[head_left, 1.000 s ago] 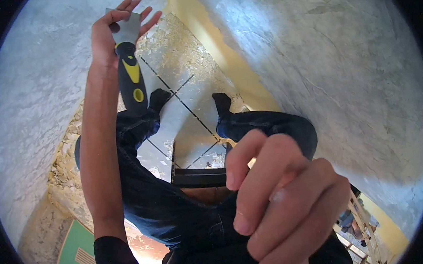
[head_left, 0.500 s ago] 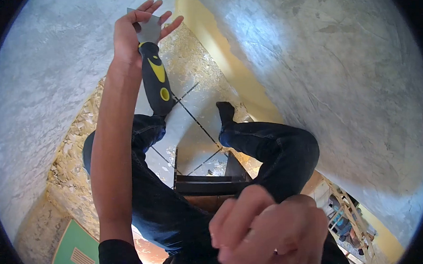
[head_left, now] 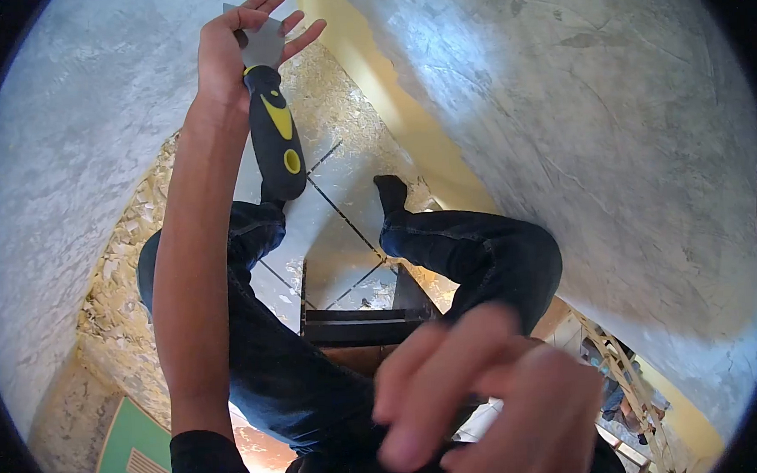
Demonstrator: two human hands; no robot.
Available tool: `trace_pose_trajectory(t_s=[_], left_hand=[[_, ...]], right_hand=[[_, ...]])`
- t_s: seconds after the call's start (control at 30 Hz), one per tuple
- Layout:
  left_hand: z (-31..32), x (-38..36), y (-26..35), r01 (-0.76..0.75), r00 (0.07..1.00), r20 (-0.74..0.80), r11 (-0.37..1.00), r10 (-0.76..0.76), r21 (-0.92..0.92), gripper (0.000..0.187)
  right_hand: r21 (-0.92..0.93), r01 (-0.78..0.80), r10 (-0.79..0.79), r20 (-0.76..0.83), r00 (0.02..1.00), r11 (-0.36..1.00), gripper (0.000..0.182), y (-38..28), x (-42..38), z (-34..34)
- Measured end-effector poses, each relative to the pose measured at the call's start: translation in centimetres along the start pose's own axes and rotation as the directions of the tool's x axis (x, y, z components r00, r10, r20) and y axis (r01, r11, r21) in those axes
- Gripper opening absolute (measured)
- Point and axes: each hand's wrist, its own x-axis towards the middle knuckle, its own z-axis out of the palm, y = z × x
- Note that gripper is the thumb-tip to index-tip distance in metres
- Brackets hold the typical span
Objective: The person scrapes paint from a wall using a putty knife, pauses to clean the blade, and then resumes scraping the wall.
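My left hand is raised at the upper left and holds a putty knife by its metal blade. The thumb side grips the blade while the other fingers stretch out past it. The black and yellow handle hangs downward, pointing back toward my legs. My right hand is close to the camera at the lower middle, blurred by motion. Its fingers are bent but apart, and I see nothing in them. Part of the palm is hidden.
Grey plastered walls rise on both sides, with a yellow strip along the right one. Peeled flakes lie along the left. Below me are tiled floor, a dark step frame, a green panel and a wooden ladder-like frame.
My right hand has loosened from a closed, bunched shape, and its fingers have spread. My left hand keeps its hold on the putty knife, and the view has shifted slightly.
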Motion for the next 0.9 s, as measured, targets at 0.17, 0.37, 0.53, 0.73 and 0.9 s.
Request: trace_pose_trajectory(t_s=[0.17, 0.37, 0.53, 0.73, 0.9], left_hand=[[1.1, 0.6, -2.2, 0.018, 1.000, 0.024, 1.000, -0.018, 0.002, 0.060], [3.7, -1.0, -6.8, 0.135, 0.978, -0.172, 0.986, -0.116, 0.102, 0.042], [4.6, -3.0, -11.3, 0.187, 0.953, -0.292, 0.915, -0.081, 0.358, 0.037], [3.6, -3.7, -12.2, 0.358, 0.905, -0.064, 0.673, -0.420, 0.647, 0.045], [3.4, -4.3, -14.1, 0.422, 0.844, 0.006, 0.670, -0.537, 0.610, 0.043]], right_hand=[[-0.178, 0.236, -0.248, -0.048, 0.967, 0.955, 0.020, 4.9, 2.6, -7.6], [-0.172, -0.474, 0.449, -0.167, 0.878, 0.863, 0.042, 14.3, 5.2, -12.0], [0.029, -0.718, 0.718, -0.013, 0.696, 0.696, 0.051, 16.0, 5.7, -11.4], [-0.107, -0.741, 0.675, -0.342, 0.653, 0.663, 0.037, 21.8, 5.5, -14.4], [-0.163, -0.702, 0.593, -0.423, 0.685, 0.694, 0.035, 24.5, 6.5, -16.4]])
